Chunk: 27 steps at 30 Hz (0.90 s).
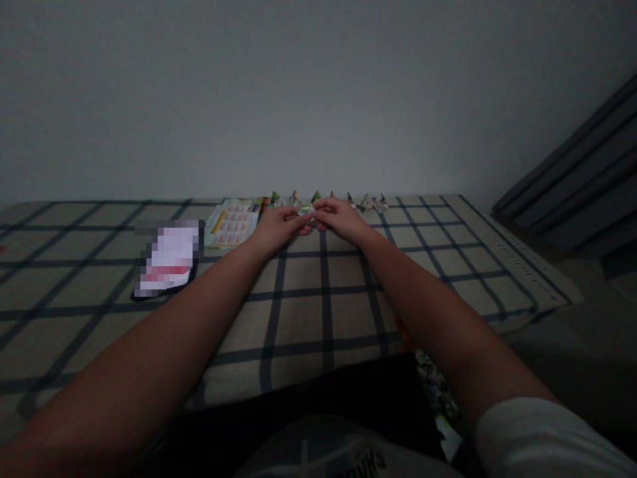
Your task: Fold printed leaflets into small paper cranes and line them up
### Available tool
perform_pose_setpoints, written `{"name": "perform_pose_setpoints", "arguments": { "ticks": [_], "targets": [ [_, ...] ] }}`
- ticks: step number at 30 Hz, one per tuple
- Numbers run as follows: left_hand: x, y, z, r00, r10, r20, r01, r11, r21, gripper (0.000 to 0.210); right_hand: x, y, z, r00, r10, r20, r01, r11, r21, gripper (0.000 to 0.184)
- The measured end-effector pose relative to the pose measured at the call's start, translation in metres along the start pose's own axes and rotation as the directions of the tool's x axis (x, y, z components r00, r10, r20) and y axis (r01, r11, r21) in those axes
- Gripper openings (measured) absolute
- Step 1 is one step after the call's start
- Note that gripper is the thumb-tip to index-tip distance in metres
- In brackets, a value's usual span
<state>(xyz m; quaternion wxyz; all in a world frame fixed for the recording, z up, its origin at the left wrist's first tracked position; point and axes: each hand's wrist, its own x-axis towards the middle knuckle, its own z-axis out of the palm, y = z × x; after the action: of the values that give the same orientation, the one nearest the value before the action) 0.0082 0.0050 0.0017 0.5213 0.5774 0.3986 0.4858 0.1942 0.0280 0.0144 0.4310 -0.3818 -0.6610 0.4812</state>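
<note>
Both hands meet near the far side of the table, pinching a small wrapped candy [305, 210] between them. My left hand [279, 226] has its thumb and fingers closed on the candy's left side. On the right side, my right hand [341, 218] grips it with the fingertips. Green and white wrapper shows between the fingers; the rest of it is covered. Just behind the hands stretches a row of several similar wrapped candies [372, 202], partly hidden by my fingers.
A checked cloth [303, 318] covers the table, which ends at a plain wall [318, 99]. Left of my hands lie a printed sheet [231, 226] and a phone [169, 255]. Several wrapped pieces [438, 385] show below my right forearm. A dark curtain [572, 159] hangs at right.
</note>
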Motion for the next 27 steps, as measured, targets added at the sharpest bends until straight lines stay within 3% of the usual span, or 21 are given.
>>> {"name": "perform_pose_setpoints", "arguments": {
  "ticks": [8, 18, 27],
  "targets": [
    [-0.001, 0.007, 0.001, 0.998, -0.060, -0.012, 0.060, 0.997, 0.047, 0.022, 0.002, 0.003, -0.001, 0.999, -0.039, 0.026, 0.040, 0.999, -0.032, 0.007],
    [-0.002, 0.011, 0.000, 0.999, -0.027, 0.038, 0.025, 0.999, 0.044, 0.022, 0.003, 0.004, -0.001, 0.993, -0.105, 0.056, 0.106, 0.994, -0.009, 0.013],
    [0.001, 0.001, 0.000, 0.999, 0.045, -0.030, -0.043, 0.998, 0.042, 0.029, 0.005, 0.007, -0.006, 0.995, -0.101, 0.019, 0.101, 0.994, -0.039, 0.008]
  ]
}}
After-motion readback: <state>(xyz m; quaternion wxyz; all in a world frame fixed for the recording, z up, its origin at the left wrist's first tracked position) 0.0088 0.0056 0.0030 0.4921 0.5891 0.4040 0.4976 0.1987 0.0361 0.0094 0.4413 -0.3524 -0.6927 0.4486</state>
